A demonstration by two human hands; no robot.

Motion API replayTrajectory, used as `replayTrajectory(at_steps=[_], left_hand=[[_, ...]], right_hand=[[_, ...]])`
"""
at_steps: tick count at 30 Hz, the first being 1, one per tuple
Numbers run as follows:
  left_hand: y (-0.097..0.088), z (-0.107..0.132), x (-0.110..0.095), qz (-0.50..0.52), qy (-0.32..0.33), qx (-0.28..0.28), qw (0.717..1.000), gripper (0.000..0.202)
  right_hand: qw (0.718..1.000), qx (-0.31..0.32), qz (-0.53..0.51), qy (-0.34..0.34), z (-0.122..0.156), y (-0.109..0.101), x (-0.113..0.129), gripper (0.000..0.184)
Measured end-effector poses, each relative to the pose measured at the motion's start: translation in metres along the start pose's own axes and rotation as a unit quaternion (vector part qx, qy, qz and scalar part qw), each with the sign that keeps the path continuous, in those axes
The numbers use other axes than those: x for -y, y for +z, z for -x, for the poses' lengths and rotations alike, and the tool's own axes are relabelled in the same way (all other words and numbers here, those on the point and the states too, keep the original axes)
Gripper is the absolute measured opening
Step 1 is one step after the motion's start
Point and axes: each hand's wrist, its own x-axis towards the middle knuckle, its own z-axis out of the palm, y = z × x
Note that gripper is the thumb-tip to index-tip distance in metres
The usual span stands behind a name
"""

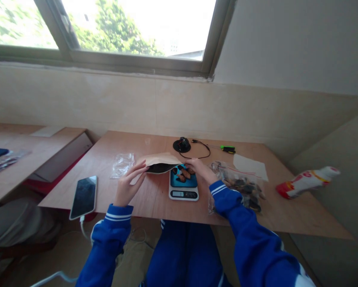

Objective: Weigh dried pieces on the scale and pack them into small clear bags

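A kraft paper pouch [162, 161] lies on its side above a digital kitchen scale [183, 193], its mouth gaping dark. My left hand [129, 183] grips the pouch's left side. My right hand [198, 168] pinches its right corner, just over the scale. The scale's blue platform carries several brown dried pieces [181, 174], partly hidden by the pouch and my right hand. Behind my right forearm sits a zip-top plastic bag [241, 187] of dark dried pieces.
A smartphone [83, 197] with a charging cable lies at the near left of the wooden table [149, 203]. Farther back are a crumpled clear bag [122, 165], a black cable [201, 149], a green-handled tool [228, 149] and white paper [250, 167]. A red-and-white bottle [306, 182] lies at right.
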Motion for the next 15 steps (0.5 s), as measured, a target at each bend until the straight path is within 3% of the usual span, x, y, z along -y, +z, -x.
replayTrajectory(at_steps=[7,11,15], left_hand=[[-0.003,0.005,0.003,0.008,-0.01,-0.013,1.0,0.023],[-0.004,0.005,0.003,0.02,-0.026,-0.03,0.999,0.022],[-0.004,0.007,0.003,0.036,-0.036,-0.038,0.998,0.022]], right_hand=[[0.996,-0.076,0.013,0.042,0.033,-0.021,0.005,0.025],[0.997,-0.049,0.005,0.053,0.062,-0.013,0.008,0.019],[0.999,0.0,0.037,0.032,0.073,0.004,0.003,0.013]])
